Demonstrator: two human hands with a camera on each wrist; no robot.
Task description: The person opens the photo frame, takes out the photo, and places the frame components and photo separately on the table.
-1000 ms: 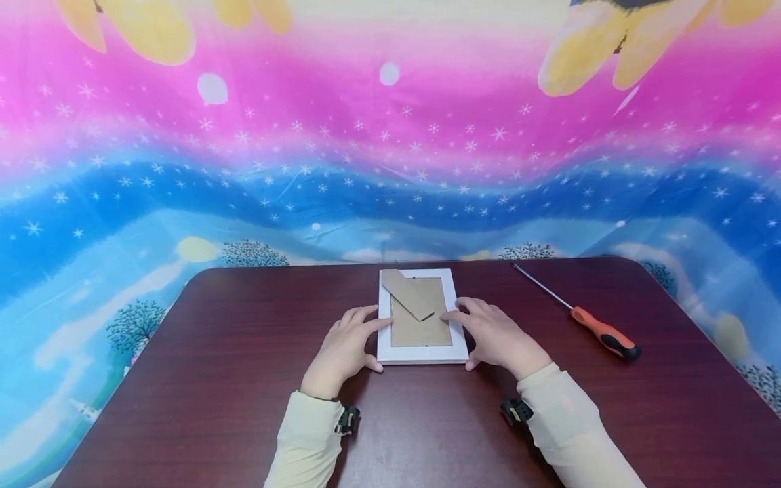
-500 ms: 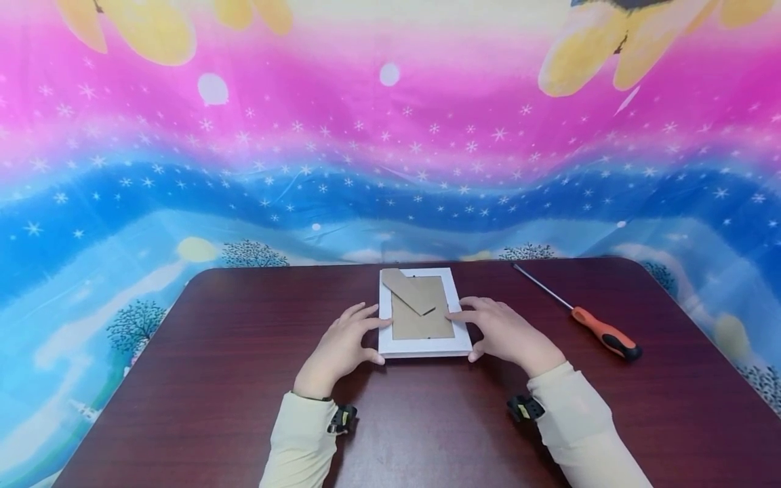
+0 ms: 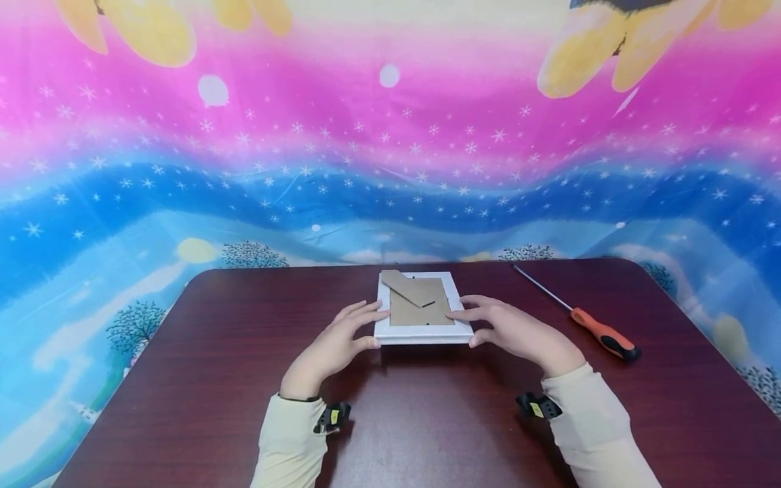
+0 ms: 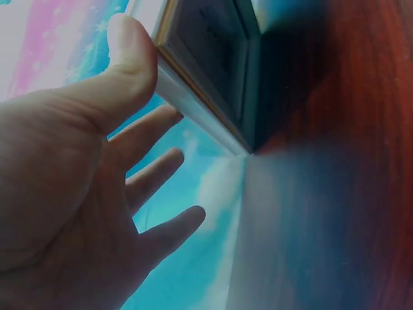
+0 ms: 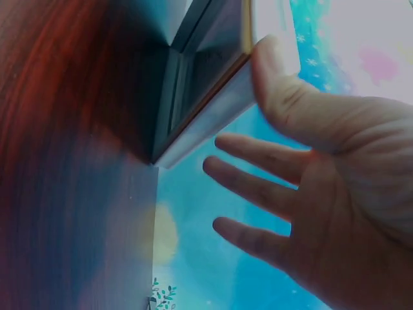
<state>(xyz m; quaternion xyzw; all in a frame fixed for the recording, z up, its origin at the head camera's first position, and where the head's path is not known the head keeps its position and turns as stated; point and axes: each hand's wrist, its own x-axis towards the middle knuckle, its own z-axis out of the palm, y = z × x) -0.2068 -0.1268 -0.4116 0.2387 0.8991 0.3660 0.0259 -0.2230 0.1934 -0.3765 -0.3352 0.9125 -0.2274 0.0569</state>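
Observation:
A white picture frame (image 3: 424, 333) lies face down in the head view, its near edge raised off the table and its far edge low. Its brown backing board (image 3: 434, 316) carries a folded stand flap (image 3: 399, 286). My left hand (image 3: 329, 346) pinches the near left corner, with the thumb on the near edge and a finger on the back rim. At the near right corner, my right hand (image 3: 521, 332) pinches the frame likewise. Both wrist views show a thumb on the frame's edge, the other visible fingers extended apart from it, and the dark front facing the tabletop.
An orange and black screwdriver (image 3: 601, 332) lies to the right of the right hand, its shaft pointing to the back of the table. The dark red wooden table (image 3: 421, 427) meets a printed curtain (image 3: 390, 169) at its far edge.
The near edge of the picture frame has risen, tilting the frame away from me. Both hands have come up with it, the wrists spreading outward. The screwdriver has not moved.

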